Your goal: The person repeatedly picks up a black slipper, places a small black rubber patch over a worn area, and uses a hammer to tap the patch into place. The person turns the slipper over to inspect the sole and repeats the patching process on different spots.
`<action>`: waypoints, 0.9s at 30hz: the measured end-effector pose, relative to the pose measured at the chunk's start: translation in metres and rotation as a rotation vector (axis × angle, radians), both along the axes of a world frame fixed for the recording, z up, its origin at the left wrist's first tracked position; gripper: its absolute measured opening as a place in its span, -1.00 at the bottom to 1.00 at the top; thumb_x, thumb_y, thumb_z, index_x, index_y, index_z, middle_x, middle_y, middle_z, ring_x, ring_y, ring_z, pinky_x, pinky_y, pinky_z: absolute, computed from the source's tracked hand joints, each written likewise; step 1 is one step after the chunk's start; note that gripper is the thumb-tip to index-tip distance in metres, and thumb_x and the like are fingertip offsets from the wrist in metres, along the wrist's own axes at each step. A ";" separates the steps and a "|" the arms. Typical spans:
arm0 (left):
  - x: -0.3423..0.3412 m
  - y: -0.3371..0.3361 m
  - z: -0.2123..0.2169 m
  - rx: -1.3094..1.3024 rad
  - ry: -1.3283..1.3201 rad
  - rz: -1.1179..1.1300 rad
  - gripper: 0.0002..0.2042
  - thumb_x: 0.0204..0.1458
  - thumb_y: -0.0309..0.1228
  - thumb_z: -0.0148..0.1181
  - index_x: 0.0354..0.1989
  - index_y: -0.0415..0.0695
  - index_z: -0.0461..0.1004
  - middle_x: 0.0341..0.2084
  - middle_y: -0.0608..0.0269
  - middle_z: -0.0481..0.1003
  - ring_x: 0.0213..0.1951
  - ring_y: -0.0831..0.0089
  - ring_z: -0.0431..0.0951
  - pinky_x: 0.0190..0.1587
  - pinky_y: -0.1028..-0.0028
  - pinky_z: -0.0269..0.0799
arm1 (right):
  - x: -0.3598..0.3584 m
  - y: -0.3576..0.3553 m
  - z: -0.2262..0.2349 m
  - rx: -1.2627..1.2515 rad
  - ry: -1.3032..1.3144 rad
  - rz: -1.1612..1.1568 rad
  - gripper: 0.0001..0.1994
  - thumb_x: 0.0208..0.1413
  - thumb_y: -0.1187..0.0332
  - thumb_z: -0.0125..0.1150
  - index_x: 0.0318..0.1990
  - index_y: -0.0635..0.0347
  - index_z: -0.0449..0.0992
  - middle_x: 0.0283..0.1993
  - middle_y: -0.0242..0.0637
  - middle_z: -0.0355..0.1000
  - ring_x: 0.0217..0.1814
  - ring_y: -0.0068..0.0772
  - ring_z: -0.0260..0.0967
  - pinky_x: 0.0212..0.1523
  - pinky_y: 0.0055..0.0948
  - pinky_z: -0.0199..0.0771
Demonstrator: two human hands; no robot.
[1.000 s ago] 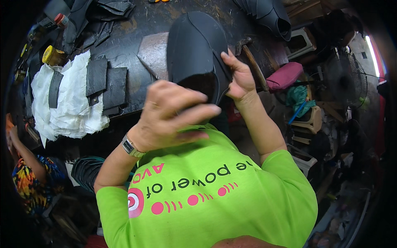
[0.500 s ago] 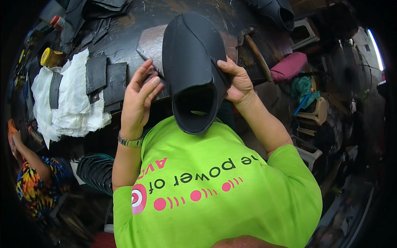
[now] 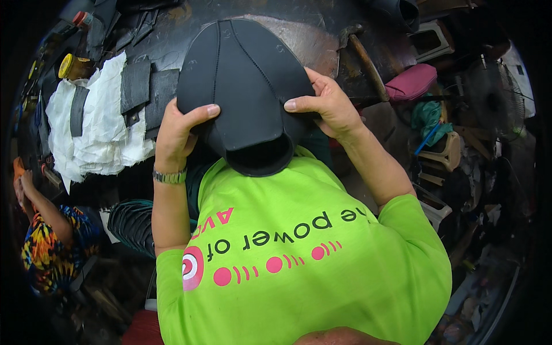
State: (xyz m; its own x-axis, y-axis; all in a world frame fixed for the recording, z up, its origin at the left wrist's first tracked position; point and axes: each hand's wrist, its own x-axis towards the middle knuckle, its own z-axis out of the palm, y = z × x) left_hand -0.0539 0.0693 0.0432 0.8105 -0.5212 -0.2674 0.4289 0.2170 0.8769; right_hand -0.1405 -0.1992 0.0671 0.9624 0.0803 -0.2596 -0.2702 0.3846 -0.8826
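A black shoe upper (image 3: 247, 80) with two stitched seams is spread wide over the near edge of the dark workbench (image 3: 201, 11). Its dark opening faces my chest. My left hand (image 3: 184, 123) grips the left side, thumb on top and the fingers hidden beneath. On the opposite side, my right hand (image 3: 329, 106) pinches the edge, its thumb pressing on the surface close to a seam. Behind the upper lies a flat, worn brownish slab (image 3: 316, 46). A wooden-handled hammer (image 3: 368, 66) rests to the right of it.
White cloth (image 3: 103, 138) with dark grey pieces (image 3: 135, 86) covers the bench's left side, beside a yellow-lidded jar (image 3: 72, 66). At right are a pink pouch (image 3: 411, 82), a beige stool (image 3: 445, 152) and a fan (image 3: 497, 98). Another person (image 3: 57, 241) sits far left.
My left hand has come from beside the upper to grip its left side. The upper has turned and spread wider, showing both seams. My right hand keeps hold of it.
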 end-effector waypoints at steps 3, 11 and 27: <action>0.007 0.001 -0.006 0.063 0.001 -0.051 -0.60 -0.05 -0.54 0.38 -0.01 -0.37 0.46 -0.18 0.07 0.59 -0.20 0.38 0.65 -0.04 0.42 0.57 | -0.003 0.001 -0.008 0.013 0.004 -0.004 -0.45 -0.02 0.64 0.33 0.21 0.36 0.40 0.03 -0.22 0.55 0.02 -0.44 0.52 0.16 -0.42 0.48; 0.005 0.005 -0.014 0.027 -0.004 -0.081 -0.61 -0.03 -0.55 0.37 0.00 -0.36 0.45 -0.16 0.08 0.59 -0.16 0.38 0.64 -0.01 0.42 0.56 | -0.008 -0.009 -0.015 0.128 0.053 0.080 -0.40 0.10 0.59 0.25 0.33 0.36 0.27 0.19 -0.18 0.46 0.15 -0.44 0.46 0.26 -0.43 0.41; 0.024 0.025 -0.072 -0.514 0.466 0.050 -0.73 0.21 -0.45 0.18 0.05 -0.29 0.50 -0.06 0.07 0.60 -0.01 0.26 0.62 0.13 0.25 0.53 | -0.012 -0.020 -0.028 0.544 -0.091 0.292 -0.51 0.23 0.51 0.17 0.30 0.49 0.28 0.16 -0.08 0.49 0.16 -0.40 0.47 0.26 -0.46 0.37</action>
State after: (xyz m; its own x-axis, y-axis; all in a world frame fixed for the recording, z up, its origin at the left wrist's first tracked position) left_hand -0.0295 0.0942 -0.0289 0.6977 -0.6398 -0.3224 0.7142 0.5851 0.3842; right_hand -0.1526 -0.2191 0.0396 0.8971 0.4412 -0.0253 -0.3648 0.7069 -0.6060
